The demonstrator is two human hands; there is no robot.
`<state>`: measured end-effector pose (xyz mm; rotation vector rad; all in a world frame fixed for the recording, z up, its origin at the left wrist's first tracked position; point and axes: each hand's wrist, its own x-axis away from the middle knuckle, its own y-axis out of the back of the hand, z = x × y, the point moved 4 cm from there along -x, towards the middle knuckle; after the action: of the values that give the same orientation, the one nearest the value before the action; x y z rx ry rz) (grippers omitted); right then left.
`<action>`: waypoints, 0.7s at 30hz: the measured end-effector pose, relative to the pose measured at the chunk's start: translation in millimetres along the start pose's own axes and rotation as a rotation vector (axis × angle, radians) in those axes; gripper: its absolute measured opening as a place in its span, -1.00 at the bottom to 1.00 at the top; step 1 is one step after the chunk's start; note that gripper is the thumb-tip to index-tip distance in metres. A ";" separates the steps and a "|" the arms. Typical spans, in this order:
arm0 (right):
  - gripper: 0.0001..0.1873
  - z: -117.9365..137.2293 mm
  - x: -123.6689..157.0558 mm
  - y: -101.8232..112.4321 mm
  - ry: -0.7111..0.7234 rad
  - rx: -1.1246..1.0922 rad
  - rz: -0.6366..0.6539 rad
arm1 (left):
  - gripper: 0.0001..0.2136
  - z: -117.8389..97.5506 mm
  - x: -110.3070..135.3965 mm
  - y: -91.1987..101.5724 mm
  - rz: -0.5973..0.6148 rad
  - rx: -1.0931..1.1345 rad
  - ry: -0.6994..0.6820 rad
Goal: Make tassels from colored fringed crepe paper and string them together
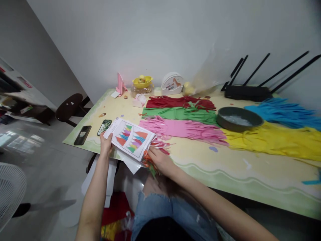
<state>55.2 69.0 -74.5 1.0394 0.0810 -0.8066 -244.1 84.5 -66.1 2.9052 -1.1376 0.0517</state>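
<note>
Left hand (105, 144) grips left edge of printed sheet stack (131, 138). Right hand (160, 160) clenched on orange fringed strips (147, 163) under stack's right corner. Beyond stack: pink fringe (180, 129).

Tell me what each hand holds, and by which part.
Left hand grips the printed paper stack at its left edge. Right hand rests on orange fringed scraps by the stack's right edge; a grip cannot be told.

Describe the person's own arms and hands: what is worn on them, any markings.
Both arms are bare, with no sleeves in view. The left forearm and right forearm show no watch, band or bracelet. The left hand and right hand wear no gloves, and no rings can be made out. Light blue ripped jeans cover the lap.
</note>
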 end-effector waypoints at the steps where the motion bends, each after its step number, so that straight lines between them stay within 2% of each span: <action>1: -0.53 2.3 0.7 1.6 0.021 0.050 0.031 | -0.58 -0.6 -0.7 0.8 0.004 0.015 0.008; 5: -0.50 9.0 2.9 9.8 0.053 0.103 0.064 | -0.62 -3.8 -3.9 4.0 0.023 0.070 0.030; 10: -0.39 6.4 0.3 3.8 -0.064 -0.099 -0.089 | -0.65 6.7 6.7 -3.2 0.028 0.145 0.052; 14: -0.36 3.4 -1.2 -7.2 -0.114 -0.160 -0.144 | -0.64 19.0 18.6 -9.8 0.023 0.180 0.083; 19: -0.61 1.2 -1.4 -10.2 -0.067 -0.211 -0.084 | -0.57 16.4 22.6 -14.4 0.041 0.213 0.080; 21: -0.70 -1.2 -3.9 -10.5 -0.090 -0.224 -0.076 | -0.56 15.5 25.0 -18.0 0.061 0.210 0.104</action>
<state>46.2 69.5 -81.2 0.7916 0.1320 -0.8906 -213.2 80.3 -80.8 3.0017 -1.2746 0.3398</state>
